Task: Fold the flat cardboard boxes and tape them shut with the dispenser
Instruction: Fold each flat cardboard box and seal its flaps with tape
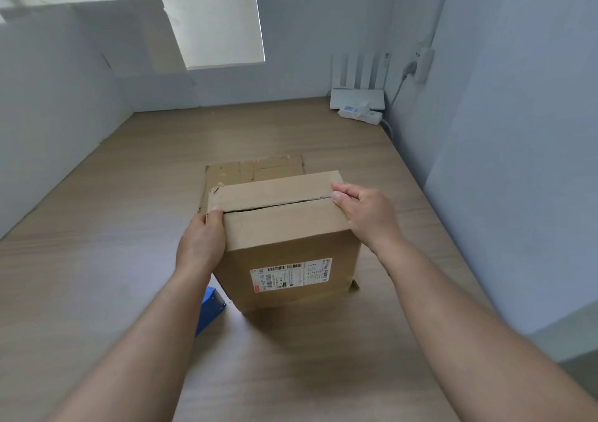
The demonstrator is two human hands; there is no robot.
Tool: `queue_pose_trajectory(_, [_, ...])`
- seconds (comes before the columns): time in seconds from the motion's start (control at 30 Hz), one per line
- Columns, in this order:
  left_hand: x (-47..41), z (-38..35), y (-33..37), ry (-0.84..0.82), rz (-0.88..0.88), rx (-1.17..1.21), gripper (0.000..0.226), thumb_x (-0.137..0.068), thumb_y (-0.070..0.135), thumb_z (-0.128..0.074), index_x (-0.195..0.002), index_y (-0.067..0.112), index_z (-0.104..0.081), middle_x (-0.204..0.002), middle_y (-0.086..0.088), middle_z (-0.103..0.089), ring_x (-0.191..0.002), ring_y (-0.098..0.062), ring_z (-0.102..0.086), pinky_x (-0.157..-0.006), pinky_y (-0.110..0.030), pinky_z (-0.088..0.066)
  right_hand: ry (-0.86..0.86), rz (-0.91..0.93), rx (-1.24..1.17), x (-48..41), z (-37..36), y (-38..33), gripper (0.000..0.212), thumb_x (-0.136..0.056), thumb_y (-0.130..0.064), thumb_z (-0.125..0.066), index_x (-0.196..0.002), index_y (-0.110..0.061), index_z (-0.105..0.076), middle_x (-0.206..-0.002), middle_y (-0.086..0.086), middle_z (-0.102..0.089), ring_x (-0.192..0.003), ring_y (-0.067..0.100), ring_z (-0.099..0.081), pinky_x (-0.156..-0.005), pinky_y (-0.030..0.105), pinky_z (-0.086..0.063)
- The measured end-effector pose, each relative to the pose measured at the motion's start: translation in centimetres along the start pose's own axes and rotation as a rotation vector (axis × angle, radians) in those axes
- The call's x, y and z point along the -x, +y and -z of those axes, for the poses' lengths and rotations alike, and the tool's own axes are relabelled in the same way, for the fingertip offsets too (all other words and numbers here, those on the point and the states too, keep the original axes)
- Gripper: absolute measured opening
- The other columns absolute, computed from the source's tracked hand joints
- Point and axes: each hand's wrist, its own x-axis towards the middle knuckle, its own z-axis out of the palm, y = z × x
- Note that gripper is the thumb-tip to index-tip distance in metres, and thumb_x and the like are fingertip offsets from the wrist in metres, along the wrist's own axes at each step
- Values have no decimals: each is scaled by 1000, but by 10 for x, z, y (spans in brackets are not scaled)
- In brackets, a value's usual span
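**Hold the Flaps Flush**

The box [284,237] stands centred on the worktop [97,260]. The left hand [202,240] at 9 o'clock and the right hand [365,214] at 3 o'clock each have a closed grip on a top edge. Press both flaps [275,192] level to narrow the seam [278,206] before taping.

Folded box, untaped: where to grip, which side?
Clamp the box at both ends of the top seam, from left and right, as the left hand and right hand do: the flaps meet untaped there, so pressing there likely keeps them shut.
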Motion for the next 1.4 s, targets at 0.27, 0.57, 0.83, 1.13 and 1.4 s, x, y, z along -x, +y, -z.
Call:
queue_pose_trajectory(0.27, [-14, -8, 20, -62, -62, 41, 46, -100, 47, -32, -125, 15, -55, -113, -5, -55, -104, -24, -49, -93, -42, -43, 88, -7, 98, -3, 3, 0, 33, -96, -30, -53, -126, -22, -62, -129, -4, -61, -124, 13, -52, -96, 22, -39])
queue_pose_trajectory(0.57, [-10, -17, 31, -113, -38, -38, 41, -99, 45, -30, -121, 16, -50, -110, -6, -53, -103, -28, -49, -95, -42, -43, 83, -46, 139, -7, 16, -1, 33, -96, -29, -53, -127, -21, -62, -130, -3, -61, -123, 14, -53, -96, 22, -38])
queue_pose_trajectory(0.83, [-4, -8, 33, -202, 7, -110, 45, -100, 43, -29, -124, 11, -49, -109, -11, -54, -99, -30, -55, -87, -41, -50, 82, -69, 308, -6, 37, -17, 32, -94, -30, -53, -124, -24, -64, -131, -6, -60, -121, 18, -53, -98, 29, -42])
queue_pose_trajectory(1.13, [-1, -17, 33, -120, -69, -169, 48, -100, 41, -26, -125, 8, -52, -112, -8, -52, -99, -27, -45, -93, -40, -41, 73, -79, 304, -5, 33, -10, 34, -96, -33, -51, -127, -25, -61, -131, -5, -60, -120, 18, -54, -92, 27, -41])
queue_pose_trajectory(1.4, [3, -24, 23, -87, -78, -97, 49, -99, 49, -24, -123, 14, -50, -108, -5, -50, -101, -26, -46, -96, -43, -42, 114, -23, 247, -3, 23, 3, 35, -96, -34, -51, -128, -23, -60, -131, -2, -61, -121, 17, -54, -92, 25, -41])
